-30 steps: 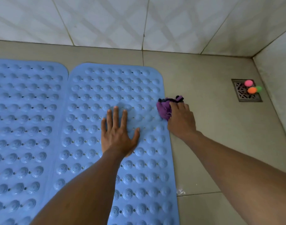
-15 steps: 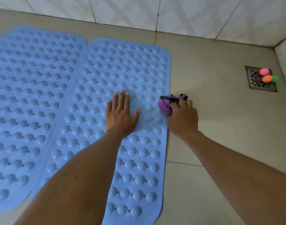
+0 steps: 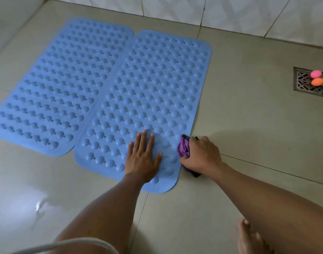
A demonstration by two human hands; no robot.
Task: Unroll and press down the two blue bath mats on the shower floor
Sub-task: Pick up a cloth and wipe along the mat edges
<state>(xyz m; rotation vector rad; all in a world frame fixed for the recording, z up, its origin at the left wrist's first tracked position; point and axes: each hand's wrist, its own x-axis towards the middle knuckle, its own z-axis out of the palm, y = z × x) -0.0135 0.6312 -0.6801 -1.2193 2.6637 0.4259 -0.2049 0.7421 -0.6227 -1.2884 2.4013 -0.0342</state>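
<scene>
Two blue bath mats with raised bumps lie flat side by side on the beige tiled floor. The left mat (image 3: 61,85) has no hand on it. The right mat (image 3: 157,85) touches it along its long edge. My left hand (image 3: 141,156) lies palm down, fingers spread, on the near end of the right mat. My right hand (image 3: 201,154) rests on the floor just beyond that mat's right edge, closed around a purple cloth (image 3: 183,148).
A metal floor drain (image 3: 303,84) sits at the right with pink, orange and green balls (image 3: 317,78) on it. White tiled walls run along the back. My bare foot (image 3: 248,237) is at the lower right. A wet glare shows on the floor at the lower left.
Both hands have slid toward the near end of the right mat, the left staying flat, the right keeping the cloth. The view has pulled back, so both mats show whole.
</scene>
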